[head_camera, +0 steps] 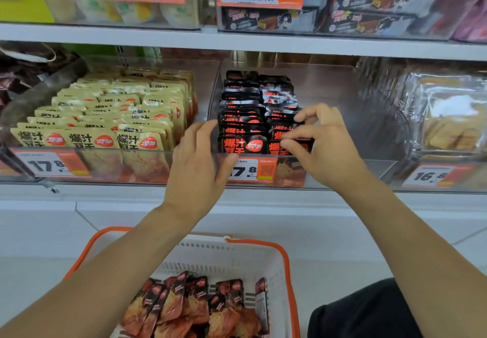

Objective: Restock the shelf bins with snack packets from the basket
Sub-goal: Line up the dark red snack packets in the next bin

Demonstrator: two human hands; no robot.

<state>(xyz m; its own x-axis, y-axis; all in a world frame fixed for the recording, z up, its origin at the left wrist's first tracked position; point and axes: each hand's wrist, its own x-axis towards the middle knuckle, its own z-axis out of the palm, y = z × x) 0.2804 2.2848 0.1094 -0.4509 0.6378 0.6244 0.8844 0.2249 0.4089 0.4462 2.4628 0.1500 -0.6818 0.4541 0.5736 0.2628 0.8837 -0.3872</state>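
A clear shelf bin (350, 171) holds two rows of black snack packets (242, 116) standing upright, filling its left part. My right hand (324, 148) pinches the tops of the front packets in the right row with curled fingers. At the bin's left front corner my left hand (197, 163) lies against the clear front wall, thumb across the price tag, fingers loosely bent beside the front left packet. Below, a white basket with orange rim (287, 264) holds several more black-and-red packets (195, 308).
The bin to the left is full of beige snack packets (110, 116). To the right stands a bin of clear-wrapped biscuits (448, 121). The upper shelf (237, 42) carries more goods and price tags. The right part of the black-packet bin has room.
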